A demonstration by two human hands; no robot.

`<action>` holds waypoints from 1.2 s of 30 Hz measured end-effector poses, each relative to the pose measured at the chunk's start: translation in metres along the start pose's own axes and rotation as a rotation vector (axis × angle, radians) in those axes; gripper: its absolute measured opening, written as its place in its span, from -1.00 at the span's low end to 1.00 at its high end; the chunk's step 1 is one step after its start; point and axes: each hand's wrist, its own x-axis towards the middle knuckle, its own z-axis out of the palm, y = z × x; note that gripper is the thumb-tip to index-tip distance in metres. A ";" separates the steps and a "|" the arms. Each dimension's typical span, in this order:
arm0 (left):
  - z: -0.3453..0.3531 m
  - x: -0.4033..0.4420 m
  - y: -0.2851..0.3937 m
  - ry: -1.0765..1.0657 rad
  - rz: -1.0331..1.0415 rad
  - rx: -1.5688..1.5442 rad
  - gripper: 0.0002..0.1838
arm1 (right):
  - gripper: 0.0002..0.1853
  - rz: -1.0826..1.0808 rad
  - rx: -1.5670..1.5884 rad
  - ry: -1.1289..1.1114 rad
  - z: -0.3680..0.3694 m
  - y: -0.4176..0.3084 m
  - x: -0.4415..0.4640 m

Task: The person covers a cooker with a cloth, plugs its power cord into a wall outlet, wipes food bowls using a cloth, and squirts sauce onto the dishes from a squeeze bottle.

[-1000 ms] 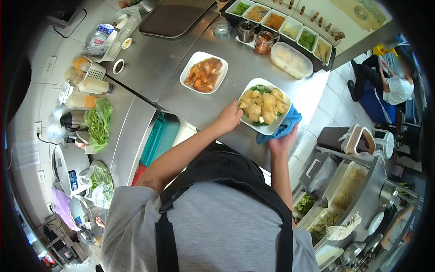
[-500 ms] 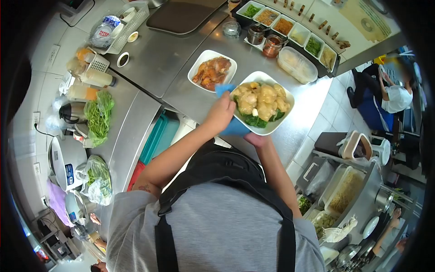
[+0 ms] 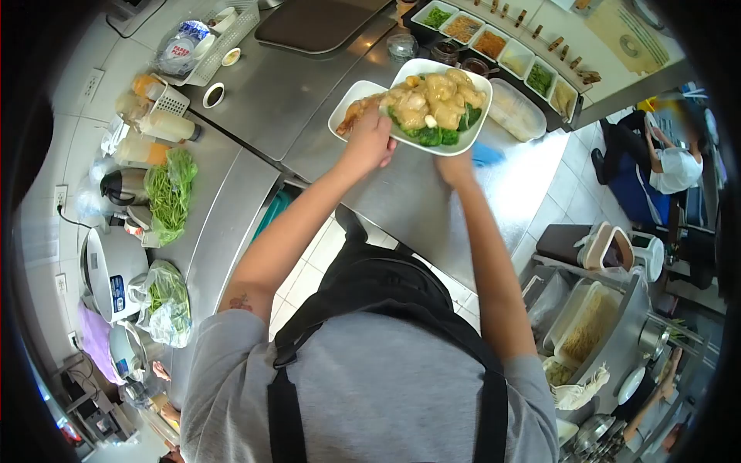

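Observation:
A white square bowl (image 3: 461,147) holds pale, sauce-covered pieces (image 3: 436,96) over green broccoli (image 3: 438,136). My left hand (image 3: 372,143) is closed on its left edge. Below the near edge is my right hand (image 3: 455,166), its fingers mostly hidden by the bowl. A blurred blue cloth (image 3: 486,154) sticks out to the right of that hand and seems gripped in it. Behind the bowl's left side, a second white dish (image 3: 336,119) of browned meat (image 3: 355,112) stands on the steel counter (image 3: 417,201), partly covered from view.
A dark tray (image 3: 316,27) lies at the back. Garnish containers (image 3: 488,42) line the back right, near a lidded plastic box (image 3: 517,108). A small cup of dark sauce (image 3: 214,96), bottles (image 3: 170,126) and bagged greens (image 3: 170,197) are at left. Another person (image 3: 671,158) is at far right.
Both hands and the bowl have moved forward, so the bowl now overlaps the meat dish in view. The blue cloth has shifted from under the bowl's left side to the right.

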 end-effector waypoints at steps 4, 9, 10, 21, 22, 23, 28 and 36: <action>0.023 0.032 -0.025 -0.009 -0.043 0.007 -0.66 | -0.41 -0.324 -0.209 -0.125 0.030 -0.037 -0.053; 0.045 0.035 -0.071 0.025 -0.059 0.112 -0.76 | -0.36 -0.396 -0.044 -0.372 -0.056 -0.014 -0.199; 0.045 0.035 -0.081 0.028 -0.066 0.097 -0.79 | -0.39 -0.334 -0.058 -0.326 -0.079 -0.002 -0.232; 0.002 0.022 -0.085 -0.238 -0.206 0.280 -0.60 | -0.70 0.611 0.848 0.326 -0.131 0.044 -0.275; 0.006 -0.008 -0.061 -0.237 0.022 0.658 -0.46 | -0.68 0.647 0.824 0.208 -0.128 0.014 -0.251; 0.011 -0.039 -0.044 -0.330 0.079 0.702 -0.38 | -0.62 0.572 0.913 0.063 -0.107 0.019 -0.237; 0.048 -0.105 -0.100 -0.087 0.534 1.054 -0.53 | -0.43 0.416 1.164 -0.300 -0.042 -0.108 -0.126; -0.060 -0.110 -0.096 0.181 0.562 0.846 -0.78 | -0.58 0.433 1.237 -0.353 0.056 -0.181 -0.069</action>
